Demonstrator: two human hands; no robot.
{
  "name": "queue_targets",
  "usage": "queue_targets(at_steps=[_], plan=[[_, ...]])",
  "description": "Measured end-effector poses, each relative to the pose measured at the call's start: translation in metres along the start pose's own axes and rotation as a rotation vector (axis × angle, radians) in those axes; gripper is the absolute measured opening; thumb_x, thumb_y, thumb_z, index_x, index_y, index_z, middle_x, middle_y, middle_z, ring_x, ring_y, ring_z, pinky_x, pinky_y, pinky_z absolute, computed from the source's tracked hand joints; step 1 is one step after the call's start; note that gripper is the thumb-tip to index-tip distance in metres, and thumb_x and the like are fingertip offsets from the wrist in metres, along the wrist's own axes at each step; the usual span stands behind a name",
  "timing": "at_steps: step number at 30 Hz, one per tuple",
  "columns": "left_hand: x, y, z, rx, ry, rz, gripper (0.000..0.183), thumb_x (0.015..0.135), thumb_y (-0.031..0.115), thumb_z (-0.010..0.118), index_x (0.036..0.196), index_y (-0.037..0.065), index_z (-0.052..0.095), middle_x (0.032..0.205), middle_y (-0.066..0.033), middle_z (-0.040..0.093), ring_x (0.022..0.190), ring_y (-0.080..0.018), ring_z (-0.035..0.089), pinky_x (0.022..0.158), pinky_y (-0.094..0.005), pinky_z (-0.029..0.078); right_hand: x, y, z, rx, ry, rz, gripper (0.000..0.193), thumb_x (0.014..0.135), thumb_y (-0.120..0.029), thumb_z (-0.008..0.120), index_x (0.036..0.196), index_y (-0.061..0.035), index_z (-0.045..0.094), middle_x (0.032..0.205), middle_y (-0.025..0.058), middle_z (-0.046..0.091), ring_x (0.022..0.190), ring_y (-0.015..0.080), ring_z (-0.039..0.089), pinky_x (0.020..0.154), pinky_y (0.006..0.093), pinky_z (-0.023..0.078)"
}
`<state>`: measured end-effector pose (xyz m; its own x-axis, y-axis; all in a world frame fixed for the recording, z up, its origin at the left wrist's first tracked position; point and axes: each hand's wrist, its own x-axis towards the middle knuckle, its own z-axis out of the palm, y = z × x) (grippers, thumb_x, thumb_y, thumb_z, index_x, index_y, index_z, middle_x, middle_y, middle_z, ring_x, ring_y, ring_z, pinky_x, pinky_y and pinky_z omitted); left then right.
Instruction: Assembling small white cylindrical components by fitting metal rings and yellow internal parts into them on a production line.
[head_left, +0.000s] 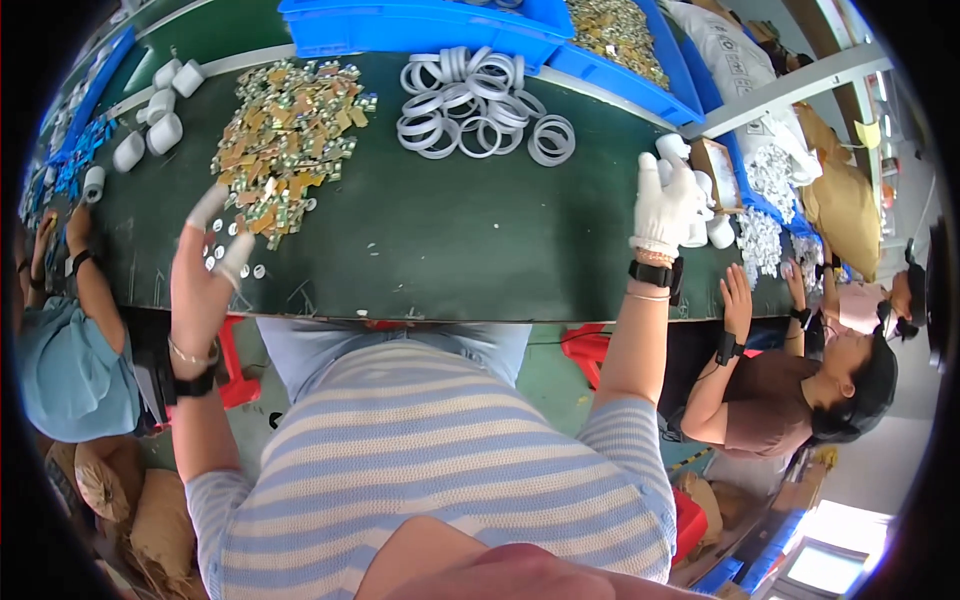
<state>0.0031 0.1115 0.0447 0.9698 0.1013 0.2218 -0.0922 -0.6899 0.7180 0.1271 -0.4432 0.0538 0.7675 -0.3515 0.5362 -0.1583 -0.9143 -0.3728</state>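
Note:
My left hand (205,285) wears white finger covers on its thumb and forefinger, which are spread with nothing between them. It hovers at the lower left edge of a heap of small circuit boards (285,140), over a few small white discs (259,271). On the right side of the table, my right hand (665,208), in a white glove, reaches among white plastic cups (720,232) with its fingers stretched out and apart. Its fingers partly cover the cups, so any contact is hard to see. White rings (552,140) lie heaped at the far middle.
Blue bins (430,30) line the far edge, one full of boards. More white cups (163,133) stand at far left. A cardboard box (712,165) and small white parts (760,240) lie at right. Co-workers' hands (737,300) rest at both sides. A metal bar (790,88) crosses far right.

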Motion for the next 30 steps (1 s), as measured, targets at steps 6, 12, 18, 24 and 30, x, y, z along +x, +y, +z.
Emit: queue_targets(at_steps=[6,12,18,24,30], plan=[[-0.019,0.017,0.043,-0.331,-0.129,-0.073,0.050,0.097,0.010,0.075,0.144,0.007,0.059,0.141,-0.0084,0.065,0.131,-0.0209,0.060,0.110,-0.0358,0.046,-0.006,0.038,-0.007,-0.489,-0.067,0.064,0.052,0.086,-0.048,0.075,0.116,-0.0057,0.074,0.105,0.0185,0.075,0.105,0.0384,0.069,0.092,0.0515,0.053],[-0.017,0.061,0.086,-0.371,-0.294,0.104,0.043,0.094,0.012,0.078,0.135,0.007,0.066,0.132,-0.0088,0.070,0.122,-0.0223,0.065,0.103,-0.0318,0.049,-0.036,0.025,0.035,-0.076,-0.260,-0.288,0.079,0.079,-0.036,0.087,0.146,-0.0073,0.057,0.129,0.0223,0.067,0.122,0.0398,0.061,0.101,0.0485,0.050],[-0.028,0.067,0.092,-0.409,-0.406,0.172,0.042,0.095,0.008,0.075,0.136,0.005,0.064,0.128,-0.0099,0.070,0.116,-0.0221,0.067,0.100,-0.0332,0.052,-0.077,-0.017,0.018,0.216,-0.295,-0.250,0.073,0.073,-0.026,0.093,0.136,-0.0052,0.062,0.121,0.0210,0.068,0.108,0.0370,0.068,0.094,0.0440,0.055],[-0.028,0.060,0.112,-0.978,-0.646,-0.298,0.045,0.110,0.028,0.055,0.148,0.003,0.050,0.129,-0.0177,0.068,0.111,-0.0286,0.071,0.096,-0.0391,0.058,-0.140,-0.115,-0.030,0.572,-0.444,-0.432,0.074,0.079,-0.013,0.090,0.141,-0.0009,0.052,0.123,0.0161,0.070,0.110,0.0252,0.070,0.098,0.0382,0.056],[-0.035,0.035,0.115,-1.773,-1.095,-0.777,0.085,0.103,0.075,0.031,0.153,0.007,0.044,0.130,-0.0249,0.067,0.100,-0.0435,0.074,0.073,-0.0537,0.066,-0.121,-0.157,-0.039,0.985,-0.786,-0.846,0.049,0.085,-0.003,0.075,0.133,-0.0079,0.067,0.138,0.0191,0.066,0.113,0.0303,0.071,0.094,0.0387,0.056]])
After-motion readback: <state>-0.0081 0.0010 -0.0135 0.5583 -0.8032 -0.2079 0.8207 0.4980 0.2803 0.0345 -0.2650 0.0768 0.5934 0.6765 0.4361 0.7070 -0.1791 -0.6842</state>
